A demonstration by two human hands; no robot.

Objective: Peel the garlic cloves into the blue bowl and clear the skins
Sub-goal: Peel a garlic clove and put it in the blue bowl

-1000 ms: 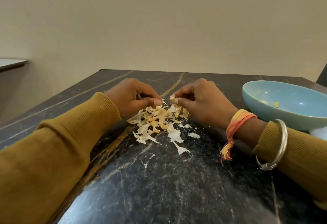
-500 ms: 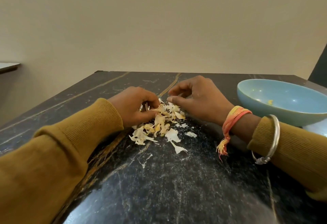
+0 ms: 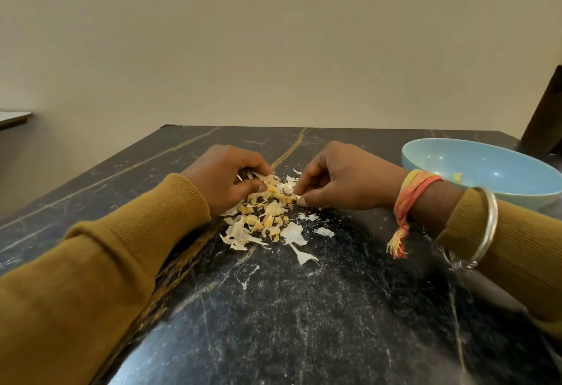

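Observation:
A heap of papery white and yellowish garlic skins [image 3: 264,220] lies on the black marble table [image 3: 304,323]. My left hand [image 3: 225,177] sits at the heap's left edge with fingers curled, and white skin strips show between its fingers and thumb. My right hand [image 3: 340,180] is at the heap's right edge, its thumb and fingertips pinching skins low against the table. The blue bowl [image 3: 498,193] stands at the far right behind my right wrist, with a small yellow garlic piece [image 3: 457,176] inside. No whole clove can be made out in the heap.
Loose skin flakes [image 3: 304,255] are scattered in front of the heap. A dark chair back [image 3: 544,114] rises behind the bowl. The table's far edge meets a beige wall. A pale ledge [image 3: 12,117] sits at the far left.
My right hand has come down from holding a piece above the heap to its right edge. My left hand has closed in on the heap's left side, gathering skins.

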